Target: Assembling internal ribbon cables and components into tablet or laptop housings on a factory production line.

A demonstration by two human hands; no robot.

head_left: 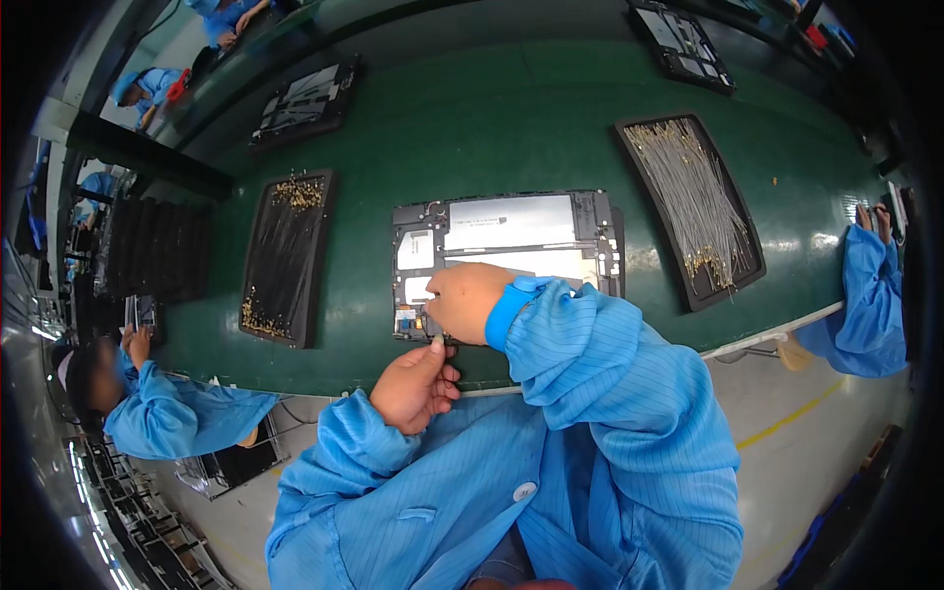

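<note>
An opened tablet [521, 221] lies on the green bench in front of me, its silver battery and black frame parts exposed. My right hand [472, 303] reaches over its lower left part with bent fingers pressed together. The wrist and sleeve cover some of the tablet. Whatever those fingertips grip, if anything, is hidden. My left hand [418, 386] is at the tablet's near edge, with thumb and index finger pinched close to a corner. Anything between them is too small to name.
To the left stands a black tray [321, 261] of thin dark cables with gold ends. A second black tray [663, 228] with grey cables is at the right. Further opened tablets [305, 101] lie at the back. Co-workers in blue sit at both sides.
</note>
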